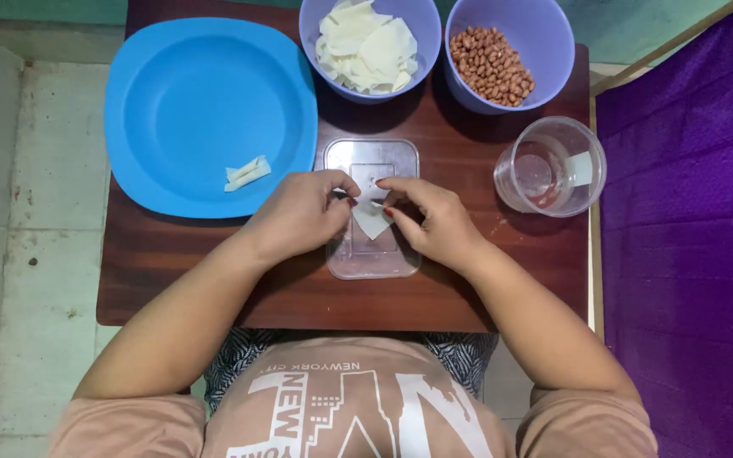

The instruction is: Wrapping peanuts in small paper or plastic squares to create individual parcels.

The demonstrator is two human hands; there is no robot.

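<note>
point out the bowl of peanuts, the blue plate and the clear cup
bowl of peanuts (553,34), head view, on its purple inner wall at the right
blue plate (188,102), head view, on its bare middle
clear cup (526,197), head view, on its lower left wall

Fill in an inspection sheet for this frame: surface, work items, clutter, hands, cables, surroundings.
Surface: small dark wooden table, a few pale specks near the cup.
Work items: white wrapper piece held over a clear flat lid; purple bowl of wrapper sheets; purple bowl of peanuts; blue plate with one folded piece.
Clutter: clear plastic cup with a little liquid, right of the lid.
Hands: left hand and right hand both pinch the wrapper's top edge.
Cables: nothing seen.
Surroundings: pale tiled floor on the left, purple cloth on the right.
</note>
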